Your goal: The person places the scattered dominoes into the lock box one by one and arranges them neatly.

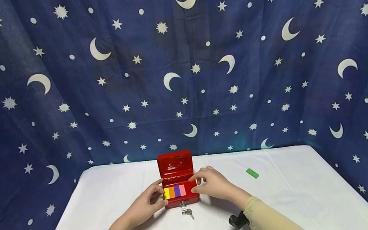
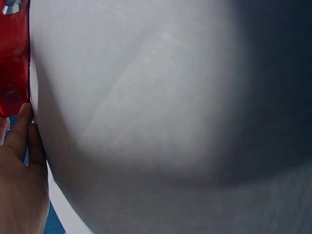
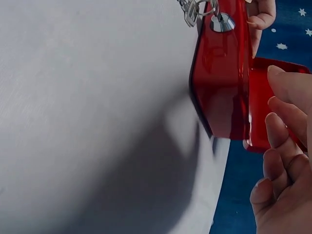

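A small red cash box (image 1: 182,202) stands with its lid (image 1: 175,163) raised. Yellow (image 1: 166,193), orange (image 1: 171,192), purple (image 1: 177,191) and pink blocks (image 1: 182,190) lie side by side in it, from its left end. My left hand (image 1: 145,208) holds the box's left end, thumb at the front corner and fingers toward the back. Over the right end of the box, my right hand (image 1: 214,183) has its fingers apart and loosely bent, with nothing between them. In the right wrist view, its thumb (image 3: 292,87) overlaps the raised lid.
Keys (image 1: 189,212) hang from the lock (image 1: 183,204) on the box's front. To the right, a green block (image 1: 252,173) lies on the white-covered table (image 1: 295,202). A dark blue curtain (image 1: 149,88) with moons and stars surrounds the table's back and sides.
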The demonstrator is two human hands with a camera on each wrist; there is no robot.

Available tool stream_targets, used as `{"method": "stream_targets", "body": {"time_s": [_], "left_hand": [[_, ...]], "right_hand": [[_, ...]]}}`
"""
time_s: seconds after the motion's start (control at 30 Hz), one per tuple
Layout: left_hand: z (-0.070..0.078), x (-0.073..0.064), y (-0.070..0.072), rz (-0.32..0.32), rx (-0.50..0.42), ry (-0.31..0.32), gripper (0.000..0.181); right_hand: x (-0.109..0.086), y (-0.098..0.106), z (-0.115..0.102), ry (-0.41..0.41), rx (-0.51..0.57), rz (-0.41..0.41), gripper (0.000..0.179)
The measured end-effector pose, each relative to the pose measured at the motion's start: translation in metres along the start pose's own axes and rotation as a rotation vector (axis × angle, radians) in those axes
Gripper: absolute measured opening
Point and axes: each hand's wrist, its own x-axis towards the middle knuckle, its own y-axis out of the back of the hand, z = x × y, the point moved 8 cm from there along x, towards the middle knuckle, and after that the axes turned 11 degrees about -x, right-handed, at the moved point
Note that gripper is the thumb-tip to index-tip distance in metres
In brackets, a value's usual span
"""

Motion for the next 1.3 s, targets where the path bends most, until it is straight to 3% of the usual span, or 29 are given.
{"method": "stream_targets", "body": {"time_s": [0.6, 1.0, 1.3], "left_hand": [[-0.002, 0.001, -0.001, 0.001, -0.007, -0.005, 0.031], [0.002, -0.001, -0.004, -0.007, -0.006, -0.013, 0.031], [0.000, 0.003, -0.001, 0.012, 0.012, -0.002, 0.029]], "right_hand": [[-0.026, 0.020, 0.041, -0.049, 0.018, 0.074, 0.029], [-0.052, 0.043, 0.088, -0.167, 0.006, 0.131, 0.030], [-0.072, 0.070, 0.129, -0.264, -0.088, 0.187, 0.032]]}}
